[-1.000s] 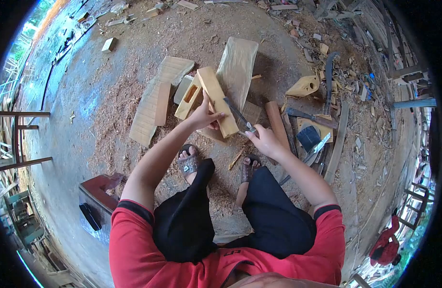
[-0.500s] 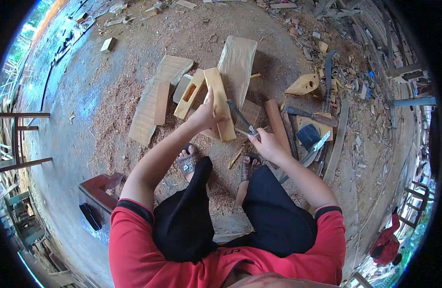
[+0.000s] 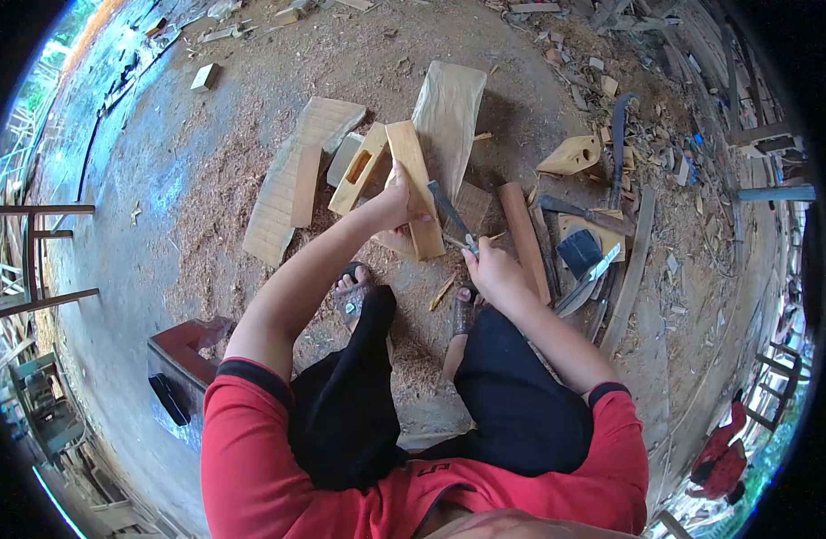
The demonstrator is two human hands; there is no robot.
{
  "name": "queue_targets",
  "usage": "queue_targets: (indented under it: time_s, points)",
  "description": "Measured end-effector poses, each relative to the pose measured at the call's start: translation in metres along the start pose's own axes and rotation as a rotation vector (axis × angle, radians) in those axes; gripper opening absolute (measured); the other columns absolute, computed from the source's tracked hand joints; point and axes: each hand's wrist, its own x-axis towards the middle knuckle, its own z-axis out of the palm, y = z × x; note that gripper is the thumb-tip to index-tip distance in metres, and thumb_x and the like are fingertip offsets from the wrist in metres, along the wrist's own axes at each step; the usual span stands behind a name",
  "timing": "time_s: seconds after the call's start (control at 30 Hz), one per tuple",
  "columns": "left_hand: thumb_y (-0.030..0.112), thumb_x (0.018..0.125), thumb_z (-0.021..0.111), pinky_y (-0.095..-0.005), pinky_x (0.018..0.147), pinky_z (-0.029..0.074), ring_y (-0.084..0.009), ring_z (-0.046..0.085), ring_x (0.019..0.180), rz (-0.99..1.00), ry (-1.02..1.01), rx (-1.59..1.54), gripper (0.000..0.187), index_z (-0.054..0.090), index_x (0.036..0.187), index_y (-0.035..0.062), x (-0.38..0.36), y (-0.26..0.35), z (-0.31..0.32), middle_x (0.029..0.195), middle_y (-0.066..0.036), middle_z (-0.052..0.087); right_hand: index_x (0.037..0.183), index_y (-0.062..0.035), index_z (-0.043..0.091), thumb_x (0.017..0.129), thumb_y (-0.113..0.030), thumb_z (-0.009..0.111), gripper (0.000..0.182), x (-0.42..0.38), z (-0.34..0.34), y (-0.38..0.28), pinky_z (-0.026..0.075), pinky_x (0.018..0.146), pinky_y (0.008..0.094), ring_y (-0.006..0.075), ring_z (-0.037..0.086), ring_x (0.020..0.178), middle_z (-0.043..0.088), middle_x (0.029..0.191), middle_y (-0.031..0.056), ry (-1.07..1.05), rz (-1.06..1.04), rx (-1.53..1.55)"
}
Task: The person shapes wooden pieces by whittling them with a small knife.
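"Where is the wooden block [image 3: 417, 180] held?"

"At 12 o'clock, beyond the sandaled feet, it is grasped by the left hand [image 3: 395, 208] along its lower half, its far end pointed toward 11 o'clock."

"And the right hand [image 3: 496, 268]?"

"It is clenched around the near end of a narrow, dark-bladed tool [image 3: 450, 209], which is angled toward 11 o'clock. Whether the block is touched by the blade cannot be told from this angle."

"What is seen around the block?"

"A slotted block [image 3: 360, 171] is set between 9 and 10 o'clock from it, a pale slab [image 3: 451, 117] at 1, and a reddish-brown length of wood [image 3: 525, 238] near 4."

"How might the held piece handle?"

"Stiff, fairly weighty and not fragile, by the look of it, though its smooth faces could slip. It is best gripped across the long sides near mid-length, with fingers kept off the blade's side."
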Motion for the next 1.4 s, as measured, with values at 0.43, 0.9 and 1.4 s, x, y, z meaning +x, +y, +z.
queue_targets:
  time_s: [0.43, 0.9, 1.4]
  points:
    - [0.027, 0.077, 0.067, -0.0351, 0.051, 0.051, -0.0277, 0.063, 0.063, -0.082, -0.018, -0.021, 0.113, -0.031, 0.126, -0.0004, -0.001, -0.004, 0.009, 0.096, -0.031, 0.052, 0.092, -0.0004, 0.044, 0.088, -0.035, 0.043, 0.035, 0.028, 0.021, -0.005, 0.05, 0.056, 0.0462, 0.0358, 0.062, 0.067, 0.061, 0.072, 0.0201, 0.102, 0.031, -0.101]
    - [0.038, 0.075, 0.066, -0.0445, 0.07, 0.05, -0.0381, 0.058, 0.089, 0.802, 0.339, 0.866, 0.113, -0.022, 0.125, -0.0136, 0.029, -0.053, 0.024, 0.11, -0.036, 0.04, 0.095, -0.0005, 0.048, 0.088, -0.036, 0.044, 0.036, 0.119, -0.01, -0.047, 0.049, 0.064, 0.0475, 0.0378, 0.061, 0.075, 0.061, 0.08, 0.0218, 0.075, 0.001, -0.051]
    - [0.056, 0.07, 0.064, -0.0353, 0.063, 0.048, -0.0363, 0.062, 0.074, 0.016, 0.075, 0.456, 0.122, -0.016, 0.126, -0.0167, -0.003, 0.0, 0.004, 0.082, -0.029, 0.059, 0.093, 0.0001, 0.042, 0.089, -0.037, 0.042, 0.037, 0.023, 0.007, -0.008, 0.048, 0.059, 0.0495, 0.04, 0.06, 0.068, 0.059, 0.072, 0.0228, -0.04, -0.022, -0.015]
